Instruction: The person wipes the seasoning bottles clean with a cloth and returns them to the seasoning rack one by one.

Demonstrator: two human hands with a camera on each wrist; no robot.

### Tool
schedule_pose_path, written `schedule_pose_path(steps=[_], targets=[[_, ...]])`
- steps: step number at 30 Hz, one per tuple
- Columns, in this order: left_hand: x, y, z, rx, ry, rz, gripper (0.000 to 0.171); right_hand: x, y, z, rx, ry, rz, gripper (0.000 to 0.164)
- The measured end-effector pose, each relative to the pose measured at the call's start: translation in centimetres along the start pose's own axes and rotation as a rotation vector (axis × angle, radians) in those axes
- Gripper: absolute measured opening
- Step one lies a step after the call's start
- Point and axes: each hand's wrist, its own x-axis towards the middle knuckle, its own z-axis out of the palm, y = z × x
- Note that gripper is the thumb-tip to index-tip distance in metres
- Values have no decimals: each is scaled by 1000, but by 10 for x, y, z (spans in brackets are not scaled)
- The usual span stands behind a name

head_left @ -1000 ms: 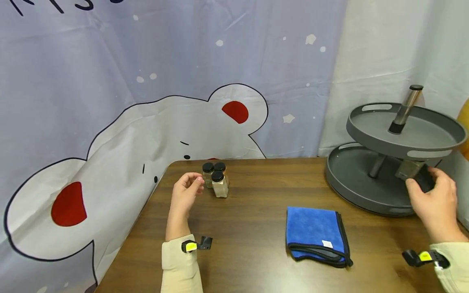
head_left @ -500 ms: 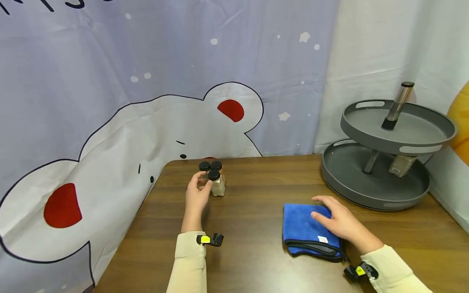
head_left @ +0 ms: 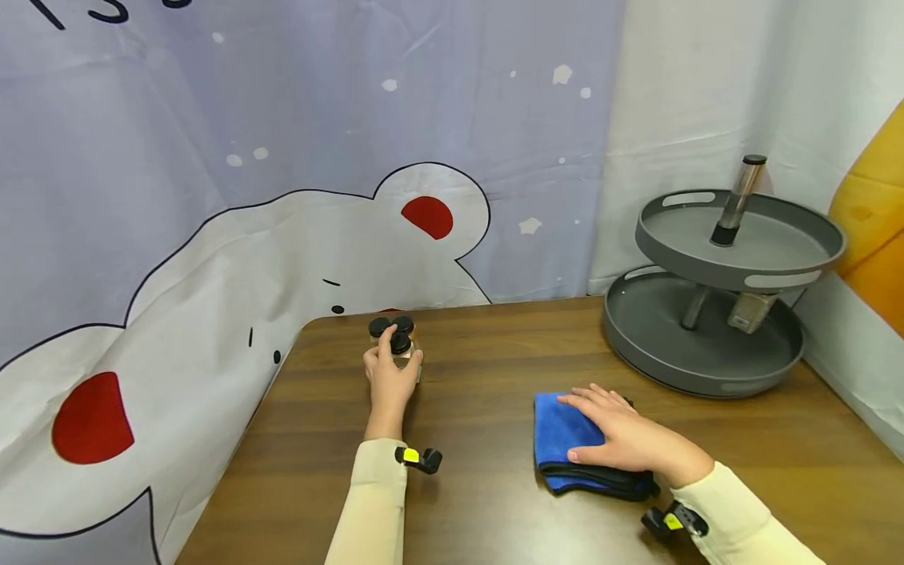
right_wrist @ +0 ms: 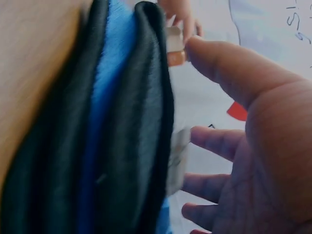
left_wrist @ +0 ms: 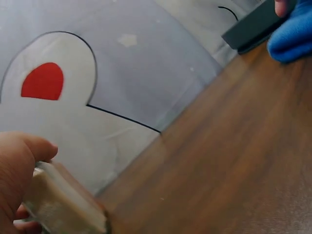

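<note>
My left hand [head_left: 390, 386] holds the front one of three small glass jars, a black-lidded spice jar [head_left: 400, 343], between thumb and fingers. In the left wrist view pale contents show through the jar's [left_wrist: 66, 207] glass. Two more black-lidded jars [head_left: 378, 326] stand right behind it, mostly hidden by the hand. My right hand [head_left: 625, 430] is spread over a folded blue cloth [head_left: 554, 428] with black edging. Its fingers are fairly straight, and in the right wrist view thumb and fingers lie along the cloth's [right_wrist: 129, 122] edged layers without gripping them.
A grey two-tier round tray stand [head_left: 706, 367] stands at the back right of the wooden table [head_left: 480, 361]. Another glass jar [head_left: 751, 311] is on its lower tier, its top hidden by the upper tier. A printed curtain [head_left: 318, 235] hangs behind the table.
My right hand has left the jar on the stand's lower tier and come left over the cloth. The left hand has moved right and taken hold of the front jar.
</note>
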Motion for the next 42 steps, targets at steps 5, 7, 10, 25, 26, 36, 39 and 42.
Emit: schedule_pose_path(steps=[5,7,10,25,26,36,39,42], targets=[[2,-8,5,52,46,-5,62,12,-9,-4,-1,-52,8,82],[2,-9,7,64,79,17,60,15,-11,-7,3,-53,-1,82],[2,-10,8,82,107,72,59,20,-14,-12,15,-38,-13,81],[-16,4,22,145,62,251,59,22,-23,-23,5,-83,-3,80],[-18,5,25,147,40,268,59,22,-23,-22,4,-89,-4,79],[-35,17,41,95,-270,433,62,19,-29,-22,-27,-100,-6,81],[-39,20,44,43,-389,475,63,18,-31,-22,-33,-101,1,83],[-43,23,46,3,-476,504,63,19,-33,-21,-32,-109,15,87]])
